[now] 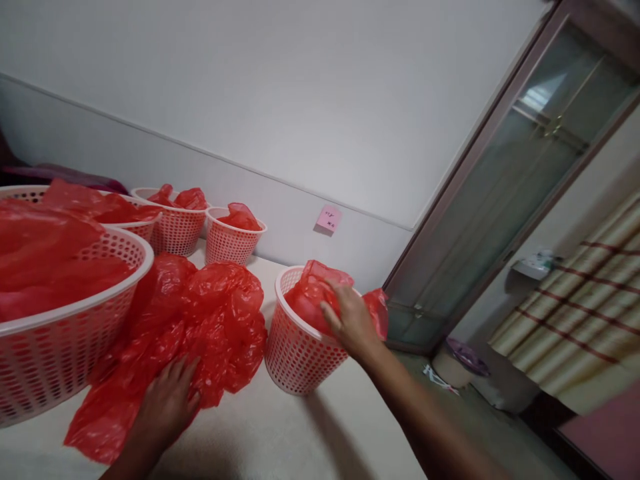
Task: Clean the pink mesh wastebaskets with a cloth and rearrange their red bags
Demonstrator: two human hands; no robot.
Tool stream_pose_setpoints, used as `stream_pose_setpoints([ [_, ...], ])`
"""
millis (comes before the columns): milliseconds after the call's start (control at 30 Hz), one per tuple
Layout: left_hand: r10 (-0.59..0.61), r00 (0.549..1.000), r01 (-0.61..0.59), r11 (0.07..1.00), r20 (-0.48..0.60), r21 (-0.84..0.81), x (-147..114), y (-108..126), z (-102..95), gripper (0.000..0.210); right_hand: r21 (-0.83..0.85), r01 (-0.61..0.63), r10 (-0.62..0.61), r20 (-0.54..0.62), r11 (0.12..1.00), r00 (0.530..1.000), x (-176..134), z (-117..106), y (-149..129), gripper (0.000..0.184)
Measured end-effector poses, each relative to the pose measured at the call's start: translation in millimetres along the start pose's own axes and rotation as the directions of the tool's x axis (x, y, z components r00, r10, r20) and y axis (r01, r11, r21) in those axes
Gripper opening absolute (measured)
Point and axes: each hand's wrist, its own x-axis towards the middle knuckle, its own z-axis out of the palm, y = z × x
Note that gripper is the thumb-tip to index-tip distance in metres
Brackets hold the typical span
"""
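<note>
My left hand [167,400] lies flat on a crumpled pile of shiny red plastic bags [225,320] on a white tabletop, its fingers stretched out. On the right, my right hand [350,317] reaches over the rim of a small white perforated basket [300,353]. Its fingers are apart and touch a red plastic bag [313,290] bunched inside that basket. Part of this bag hangs over the basket's right rim. The basket stands upright, a little apart from the pile.
A large white basket [60,340] with red plastic in it stands at the left. Behind are more lined baskets, including a small one [233,243]. A pink note [327,219] is on the wall. Right of the table are a glass-panelled cabinet [480,220] and a bin [455,363] on the floor.
</note>
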Motion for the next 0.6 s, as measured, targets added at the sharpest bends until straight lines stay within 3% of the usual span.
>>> stream_pose_setpoints([
  [67, -0.005, 1.000, 0.005, 1.000, 0.008, -0.006, 0, 0, -0.9, 0.056, -0.026, -0.050, 0.055, 0.243, 0.998, 0.969, -10, 10, 1, 0.050],
  [133, -0.009, 1.000, 0.009, 1.000, 0.016, -0.010, 1, 0, -0.8, 0.056, -0.044, -0.050, 0.062, 0.358, 0.998, 0.932, -20, 17, -3, 0.049],
  [267, 0.005, 1.000, -0.005, 1.000, 0.001, -0.004, 1, -1, 0.8, 0.056, -0.200, 0.127, -0.027, 0.439, 0.972, 0.898, -35, 23, -18, 0.043],
  [400, 0.015, 1.000, -0.015, 1.000, 0.004, 0.014, 1, -2, 0.5, 0.056, -0.247, 0.221, -0.085, 0.465, 0.943, 0.881, -41, 22, -22, 0.018],
  [500, 0.009, 1.000, -0.009, 1.000, 0.008, 0.022, 2, -2, -1.2, 0.056, -0.135, 0.222, -0.124, 0.512, 0.966, 0.850, -39, 13, -16, 0.011],
  [600, 0.020, 1.000, -0.020, 1.000, 0.003, 0.017, 3, -1, -3.3, 0.055, 0.137, 0.086, -0.151, 0.592, 0.987, 0.792, -30, -1, -9, 0.021],
])
